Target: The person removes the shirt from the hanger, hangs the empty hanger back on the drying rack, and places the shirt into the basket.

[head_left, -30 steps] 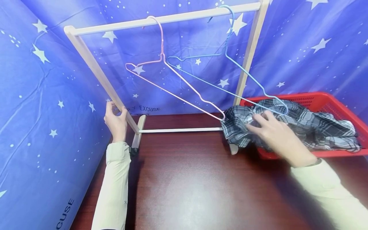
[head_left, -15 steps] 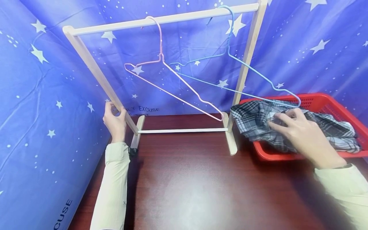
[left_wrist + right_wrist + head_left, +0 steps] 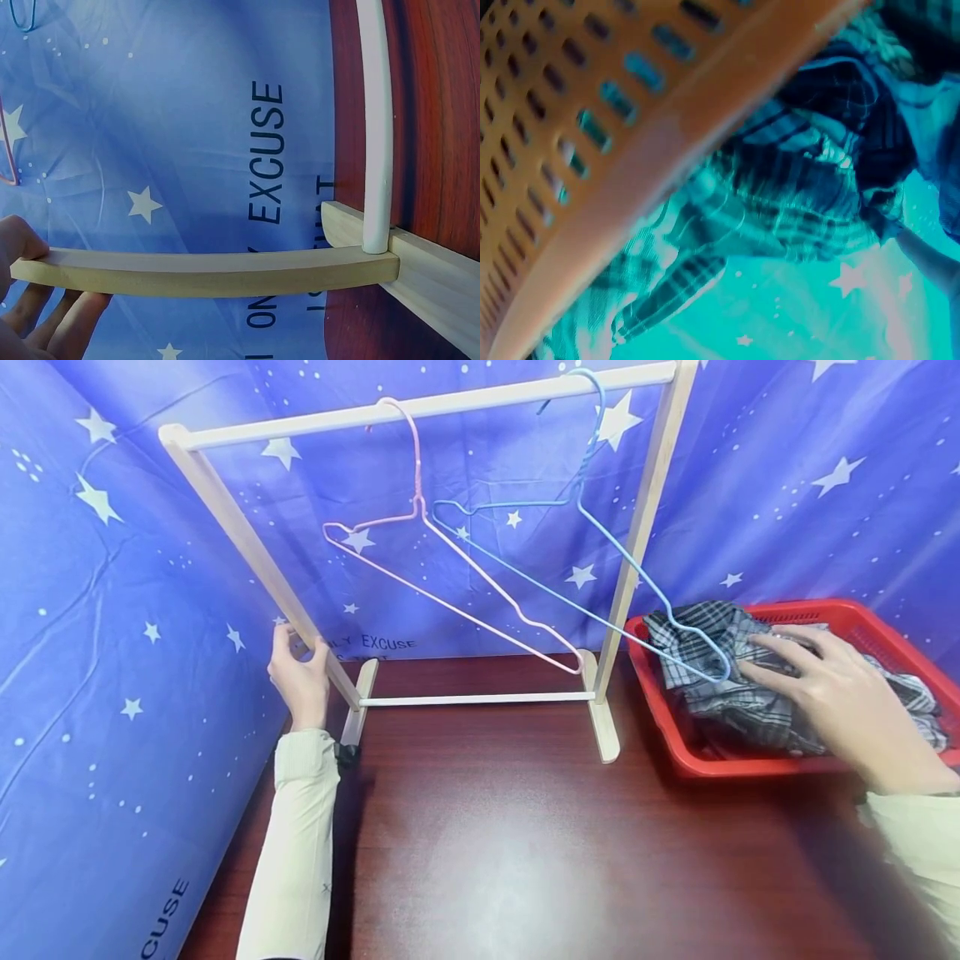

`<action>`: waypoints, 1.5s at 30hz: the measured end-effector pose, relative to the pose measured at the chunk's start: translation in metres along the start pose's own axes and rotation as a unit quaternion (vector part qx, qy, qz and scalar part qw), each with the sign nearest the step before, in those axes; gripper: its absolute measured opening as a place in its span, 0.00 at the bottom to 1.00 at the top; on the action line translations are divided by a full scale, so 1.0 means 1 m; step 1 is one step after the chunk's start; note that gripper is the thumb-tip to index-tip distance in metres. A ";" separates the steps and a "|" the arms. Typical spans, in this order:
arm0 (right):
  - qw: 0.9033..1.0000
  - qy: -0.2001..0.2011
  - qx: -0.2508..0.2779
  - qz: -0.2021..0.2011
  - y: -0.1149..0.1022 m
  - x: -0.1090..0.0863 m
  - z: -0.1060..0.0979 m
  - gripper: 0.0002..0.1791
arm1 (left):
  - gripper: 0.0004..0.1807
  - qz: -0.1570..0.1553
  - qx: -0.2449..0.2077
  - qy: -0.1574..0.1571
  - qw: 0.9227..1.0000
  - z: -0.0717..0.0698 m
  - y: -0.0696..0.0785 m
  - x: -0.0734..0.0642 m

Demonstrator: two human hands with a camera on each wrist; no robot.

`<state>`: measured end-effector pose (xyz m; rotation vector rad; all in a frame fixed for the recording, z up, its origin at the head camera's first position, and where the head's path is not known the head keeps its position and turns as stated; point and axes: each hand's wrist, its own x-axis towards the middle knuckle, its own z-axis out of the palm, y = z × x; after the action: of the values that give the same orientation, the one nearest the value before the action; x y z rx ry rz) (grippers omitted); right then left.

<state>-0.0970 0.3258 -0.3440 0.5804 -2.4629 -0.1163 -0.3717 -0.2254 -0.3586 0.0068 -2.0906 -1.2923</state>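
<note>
My left hand (image 3: 302, 678) holds the left upright of a small wooden clothes rack (image 3: 240, 531). In the left wrist view its thumb and fingers lie on opposite sides of that post. Over the red plastic basket (image 3: 720, 768) on the right, my right hand (image 3: 847, 702) pinches a grey and black plaid shirt (image 3: 738, 710), which lies bunched inside. The right wrist view shows a finger (image 3: 930, 259) against the gathered cloth; the rest of the grip is hidden. A blue hanger (image 3: 626, 560) hangs from the top bar, its lower right corner in front of the shirt.
A pink hanger (image 3: 480, 572) hangs left of the blue one. The rack's foot (image 3: 603, 727) stands just left of the basket on a dark red-brown table (image 3: 480, 827). Blue star-patterned cloth (image 3: 97, 652) encloses the back and left side.
My right hand has moved right with the plaid shirt, whose left end came off the rack's foot and into the basket. The blue hanger has swung. My left hand stays put.
</note>
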 end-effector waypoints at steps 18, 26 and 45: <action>0.996 -0.054 0.048 0.048 0.018 -0.023 0.027 0.30 | 0.14 0.000 -0.003 0.003 1.000 0.001 -0.002 0.001; 0.978 -0.157 0.076 0.118 0.015 -0.030 0.040 0.21 | 0.14 0.005 0.001 0.003 1.000 0.001 -0.002 0.002; 0.923 -0.304 0.130 0.195 0.019 -0.030 0.056 0.19 | 0.16 -0.007 -0.004 -0.007 1.000 0.003 0.001 -0.001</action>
<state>-0.1154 0.3533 -0.4017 0.1485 -3.1810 0.2311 -0.3726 -0.2223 -0.3595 0.0094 -2.0999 -1.3136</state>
